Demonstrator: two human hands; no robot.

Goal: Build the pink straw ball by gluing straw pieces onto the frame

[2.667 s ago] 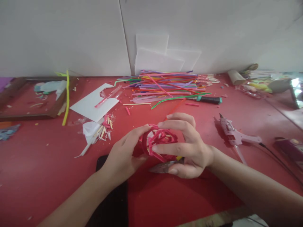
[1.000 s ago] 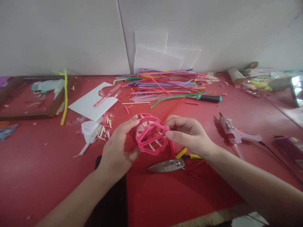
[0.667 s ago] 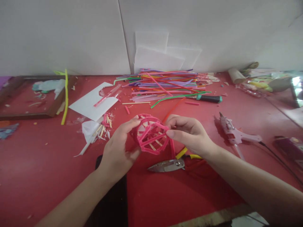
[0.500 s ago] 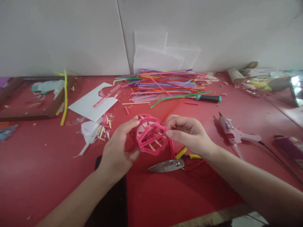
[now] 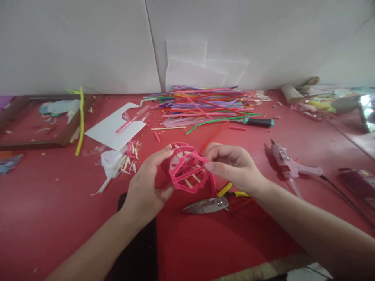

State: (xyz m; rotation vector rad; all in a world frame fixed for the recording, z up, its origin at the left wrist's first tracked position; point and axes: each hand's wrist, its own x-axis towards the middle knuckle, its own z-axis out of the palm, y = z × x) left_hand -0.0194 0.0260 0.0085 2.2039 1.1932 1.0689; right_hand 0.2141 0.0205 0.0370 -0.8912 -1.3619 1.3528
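1. Pink frame (image 5: 190, 172): held above the red table (image 5: 187, 246), just beyond the yellow-handled cutters (image 5: 205, 205).
2. Left hand (image 5: 149, 179): fingers clamped on its side; best held steady.
3. Right hand (image 5: 234, 166): fingers pinched together on its edge; light pressure should spare it from bending.

Rounded pink lattice frame (image 5: 190, 173) between fingers (image 5: 216, 168)

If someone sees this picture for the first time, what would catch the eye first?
Probably the pink openwork frame, in the middle of the view, held by the left hand and pinched at its edge by the right hand. Next, the heap of many-coloured sticks behind it, near the pale wall. The pale pink glue gun on the red table, to the right, may follow.
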